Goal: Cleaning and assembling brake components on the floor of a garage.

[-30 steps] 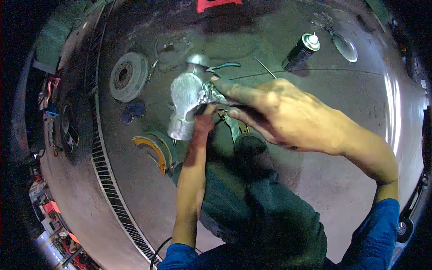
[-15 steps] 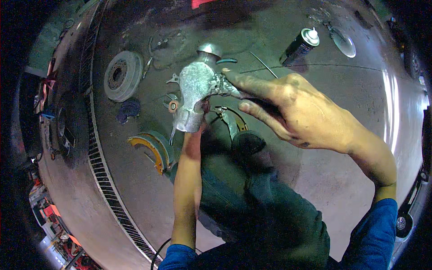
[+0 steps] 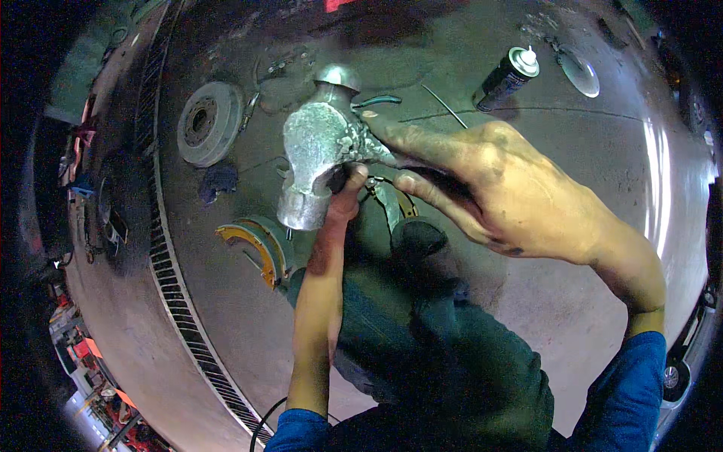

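Close to the view, a hammer (image 3: 320,143) with a worn grey metal head is gripped by my right hand (image 3: 489,184). The fingers wrap the handle just behind the head, index finger stretched along it. Behind the hammer head is my left hand (image 3: 350,192); only its thumb and wrist show clearly, with the thumb bent in. A thin metal piece (image 3: 282,167) peeks out left of the head, and a small pin shows below it. The hammer hides what my left fingers hold.
A brake drum (image 3: 202,124) lies far left beside a dark rag (image 3: 218,182). Curved brake shoes (image 3: 260,248) rest left of my forearm. A spray can (image 3: 506,79) stands far right, near a shiny round dish (image 3: 578,73). A drain grate (image 3: 175,301) runs down the left.
The hammer head has shifted slightly left and now covers a metal part with a round end that showed beside it. My left hand has turned and moved right, bringing its thumb into sight.
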### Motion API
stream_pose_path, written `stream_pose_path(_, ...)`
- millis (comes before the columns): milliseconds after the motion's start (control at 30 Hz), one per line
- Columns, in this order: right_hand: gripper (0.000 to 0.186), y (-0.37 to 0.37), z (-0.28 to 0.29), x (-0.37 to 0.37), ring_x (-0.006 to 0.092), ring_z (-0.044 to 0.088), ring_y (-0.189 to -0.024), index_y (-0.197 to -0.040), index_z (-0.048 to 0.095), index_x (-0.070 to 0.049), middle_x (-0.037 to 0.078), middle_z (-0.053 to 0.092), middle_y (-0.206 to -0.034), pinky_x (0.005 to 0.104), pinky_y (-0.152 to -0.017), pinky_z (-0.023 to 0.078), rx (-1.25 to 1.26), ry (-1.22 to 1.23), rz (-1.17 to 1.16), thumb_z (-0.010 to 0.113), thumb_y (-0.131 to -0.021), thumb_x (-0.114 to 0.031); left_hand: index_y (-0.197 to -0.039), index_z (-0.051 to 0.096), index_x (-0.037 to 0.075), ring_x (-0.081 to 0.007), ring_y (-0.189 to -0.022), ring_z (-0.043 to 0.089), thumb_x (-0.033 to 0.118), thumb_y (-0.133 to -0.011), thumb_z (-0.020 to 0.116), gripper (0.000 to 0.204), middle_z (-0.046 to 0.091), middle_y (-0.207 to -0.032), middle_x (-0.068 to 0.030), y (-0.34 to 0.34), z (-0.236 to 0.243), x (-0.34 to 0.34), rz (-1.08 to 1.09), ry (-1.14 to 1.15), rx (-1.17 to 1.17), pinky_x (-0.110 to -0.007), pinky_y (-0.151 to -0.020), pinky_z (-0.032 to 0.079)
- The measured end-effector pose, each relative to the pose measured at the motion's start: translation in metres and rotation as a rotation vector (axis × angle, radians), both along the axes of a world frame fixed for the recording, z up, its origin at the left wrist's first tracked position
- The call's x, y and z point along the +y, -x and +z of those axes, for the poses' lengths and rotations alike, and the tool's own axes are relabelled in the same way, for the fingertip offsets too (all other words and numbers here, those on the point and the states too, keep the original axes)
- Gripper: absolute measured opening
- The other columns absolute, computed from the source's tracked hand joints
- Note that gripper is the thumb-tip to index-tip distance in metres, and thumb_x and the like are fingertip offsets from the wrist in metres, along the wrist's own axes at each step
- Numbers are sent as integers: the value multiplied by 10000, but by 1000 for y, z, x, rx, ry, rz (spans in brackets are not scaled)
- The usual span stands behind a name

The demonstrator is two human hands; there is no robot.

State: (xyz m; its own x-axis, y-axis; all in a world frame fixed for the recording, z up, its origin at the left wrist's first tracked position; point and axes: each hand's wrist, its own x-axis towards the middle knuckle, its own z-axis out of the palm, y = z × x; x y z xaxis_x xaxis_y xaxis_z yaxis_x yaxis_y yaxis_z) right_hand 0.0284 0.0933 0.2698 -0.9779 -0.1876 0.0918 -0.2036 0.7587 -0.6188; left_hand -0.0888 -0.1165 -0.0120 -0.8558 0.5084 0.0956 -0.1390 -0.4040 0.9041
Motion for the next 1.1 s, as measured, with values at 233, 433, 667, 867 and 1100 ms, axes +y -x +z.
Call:
stream_pose_path(233,557,-3,-5,-17,421,699,-794,-1494,464,-56,248,704,-934,451,-770,575,-35,-2,38,641,-980,-178,-1222,643,58,-320,-1063,639,78,-812,752,425,670,-1184,-85,11,-109,-31,-34,577,591,-469,-1027,474)
stream_pose_path(433,624,-5,-6,-13,419,664,-731,-1553,384,-88,234,682,-870,487,-731,559,-76,-117,67,615,-988,-216,-1306,596,85,-326,-1141,600,257,-875,746,488,639,-1265,-85,1,-133,-21,3,265,386,-457,-1067,445)
stream_pose_path(667,531,-14,-16,-20,409,687,-768,-1511,435,-73,246,678,-824,488,-734,563,-285,-250,-14,548,-1012,-215,-1288,587,74,-270,-1064,626,303,-905,738,471,661,-1186,-93,8,-73,-6,-181,-109,169,-410,-994,498)
stream_pose_path(867,506,-52,-53,3,420,692,-819,-1407,533,-57,243,704,-895,507,-821,536,-68,18,-306,628,-992,-331,-1180,583,-1,-264,-913,663,349,-867,797,516,687,-1019,-162,34,-17,-13,303,553,3,-417,-862,539)
stream_pose_path(1100,510,-117,-160,-23,458,682,-936,-1320,558,-34,272,701,-1018,507,-890,520,-275,52,-788,652,-964,-388,-1092,663,-47,-406,-913,694,435,-804,834,586,719,-983,-261,60,-35,-37,289,1264,154,-469,-859,525)
